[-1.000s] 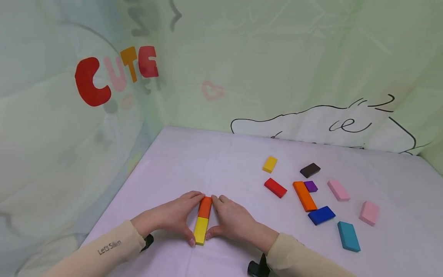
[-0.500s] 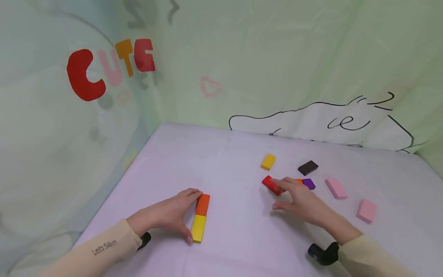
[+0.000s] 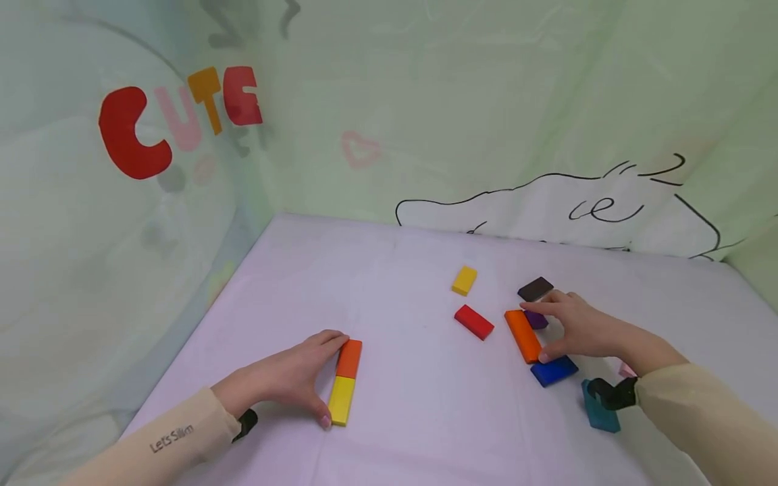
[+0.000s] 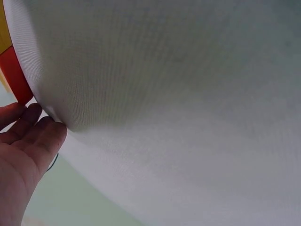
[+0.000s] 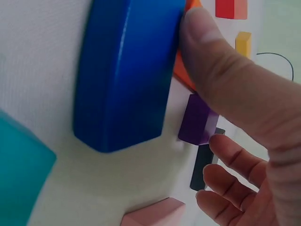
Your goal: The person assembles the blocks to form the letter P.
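Note:
A red-orange block and a yellow block lie end to end. My left hand rests along their left side, index fingertip by the far end and thumb by the near end. Spread over the right group, my right hand has its index fingertip at the far end of a long orange block and its thumb near the other end. A purple block sits partly under that hand. Beside the thumb lies a blue block. In the left wrist view, fingers touch the red-orange block.
A red block, a small yellow block and a dark block lie on the pale table. The right forearm partly covers a teal block; a pink block shows below the palm. Curtains stand behind and left.
My right hand has left the right side of the red-orange and yellow pair, passed over the red block and reached the long orange block. The left hand has stayed by the pair.

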`<control>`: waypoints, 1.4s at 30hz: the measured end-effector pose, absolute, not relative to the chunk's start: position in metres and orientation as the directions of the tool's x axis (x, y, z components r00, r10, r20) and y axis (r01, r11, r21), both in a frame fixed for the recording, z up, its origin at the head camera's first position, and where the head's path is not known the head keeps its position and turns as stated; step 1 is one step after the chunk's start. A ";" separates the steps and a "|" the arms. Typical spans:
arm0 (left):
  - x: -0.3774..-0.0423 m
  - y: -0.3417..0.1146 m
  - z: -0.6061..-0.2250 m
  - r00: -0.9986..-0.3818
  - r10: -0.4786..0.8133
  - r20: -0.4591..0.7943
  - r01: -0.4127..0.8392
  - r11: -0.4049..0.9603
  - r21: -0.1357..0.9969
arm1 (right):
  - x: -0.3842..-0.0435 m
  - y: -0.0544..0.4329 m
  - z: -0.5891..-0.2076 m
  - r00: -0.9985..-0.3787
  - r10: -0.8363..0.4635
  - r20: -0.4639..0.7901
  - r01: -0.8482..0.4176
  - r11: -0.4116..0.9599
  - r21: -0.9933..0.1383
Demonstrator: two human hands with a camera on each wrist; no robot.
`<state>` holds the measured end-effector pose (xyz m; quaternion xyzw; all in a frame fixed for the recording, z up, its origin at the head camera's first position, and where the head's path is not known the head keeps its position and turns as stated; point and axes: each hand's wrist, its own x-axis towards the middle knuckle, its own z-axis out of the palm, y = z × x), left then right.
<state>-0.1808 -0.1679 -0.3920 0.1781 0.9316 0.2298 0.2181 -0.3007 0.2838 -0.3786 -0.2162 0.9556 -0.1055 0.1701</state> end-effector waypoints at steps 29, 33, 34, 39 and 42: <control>-0.186 -0.170 -0.398 -0.846 0.406 -0.347 0.205 0.847 0.491 | -0.339 0.245 -0.378 -0.875 -0.439 -0.203 -0.427 0.898 -0.104; -0.187 -0.172 -0.398 -0.843 0.413 -0.344 0.208 0.841 0.500 | -0.364 0.239 -0.378 -0.887 -0.399 -0.232 -0.388 0.917 -0.095; -0.187 -0.172 -0.398 -0.842 0.417 -0.343 0.211 0.838 0.503 | -0.370 0.238 -0.378 -0.891 -0.385 -0.240 -0.375 0.923 -0.089; -0.187 -0.174 -0.399 -0.837 0.436 -0.331 0.227 0.827 0.515 | -0.397 0.233 -0.378 -0.907 -0.323 -0.271 -0.312 0.946 -0.085; -0.187 -0.176 -0.399 -0.837 0.442 -0.324 0.234 0.823 0.517 | -0.410 0.232 -0.380 -0.910 -0.300 -0.287 -0.277 0.953 -0.118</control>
